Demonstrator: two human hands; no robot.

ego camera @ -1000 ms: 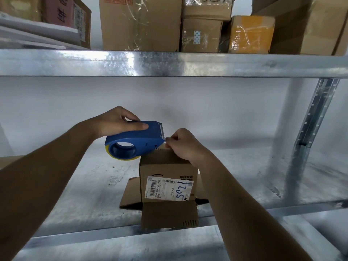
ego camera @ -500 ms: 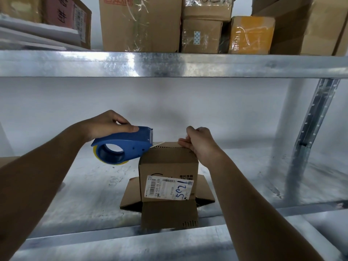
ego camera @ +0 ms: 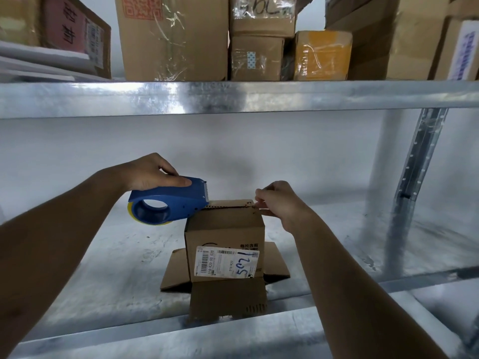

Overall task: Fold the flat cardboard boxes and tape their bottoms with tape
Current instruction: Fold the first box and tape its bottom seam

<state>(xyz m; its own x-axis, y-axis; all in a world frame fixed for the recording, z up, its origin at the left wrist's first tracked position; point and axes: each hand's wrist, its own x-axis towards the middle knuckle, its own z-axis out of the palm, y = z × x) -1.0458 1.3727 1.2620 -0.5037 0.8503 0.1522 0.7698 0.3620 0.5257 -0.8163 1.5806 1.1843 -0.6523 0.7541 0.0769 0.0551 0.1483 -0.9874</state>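
Observation:
A small cardboard box (ego camera: 224, 234) stands upside down on the metal shelf (ego camera: 103, 268), its lower flaps splayed out and a white label with blue writing on its front. My left hand (ego camera: 150, 172) grips a blue tape dispenser (ego camera: 168, 203), whose toothed nose sits at the box's top left edge. My right hand (ego camera: 277, 200) pinches at the top right corner of the box, where a strip of clear tape runs across the closed flaps. The tape itself is hard to see.
Above runs a second metal shelf (ego camera: 233, 97) loaded with several taped cardboard boxes (ego camera: 171, 37). A perforated steel upright (ego camera: 414, 177) stands at the right. The shelf's front rail (ego camera: 207, 332) lies close to me.
My left hand drew the dispenser leftward, off the box top to its left edge. My right hand slid right, from the middle of the top to the right corner.

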